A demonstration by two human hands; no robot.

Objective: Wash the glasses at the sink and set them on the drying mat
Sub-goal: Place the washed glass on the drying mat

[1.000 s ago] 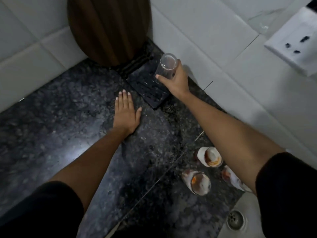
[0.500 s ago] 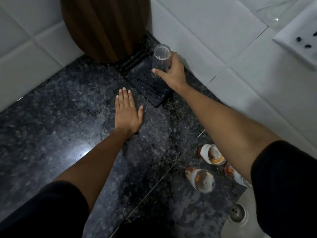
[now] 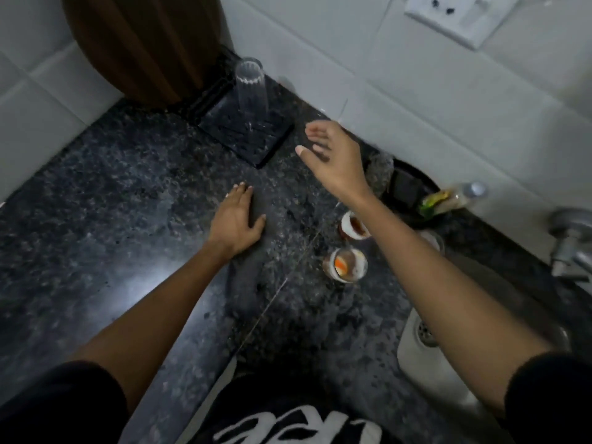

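Note:
A clear washed glass [image 3: 251,88] stands on the black drying mat [image 3: 269,144] in the back corner of the counter. My right hand [image 3: 333,158] hovers just right of the mat with relaxed fingers and holds nothing. My left hand [image 3: 235,219] rests flat on the dark granite counter. Two dirty glasses with brown and orange residue, one glass [image 3: 346,264] nearer me and the other glass [image 3: 354,225] behind it, stand on the counter under my right forearm. The steel sink [image 3: 419,350] lies at the lower right.
A wooden cutting board [image 3: 147,43] leans on the tiled wall behind the mat. A dark tray [image 3: 408,189] with a sponge and a lying bottle [image 3: 455,198] sits by the wall. A tap [image 3: 570,241] sticks out at the right edge. A wall socket [image 3: 461,14] is above.
My right hand set the clear glass down on the mat, let go and drew back to the right. My left hand stayed flat on the counter. The view shifted toward the sink.

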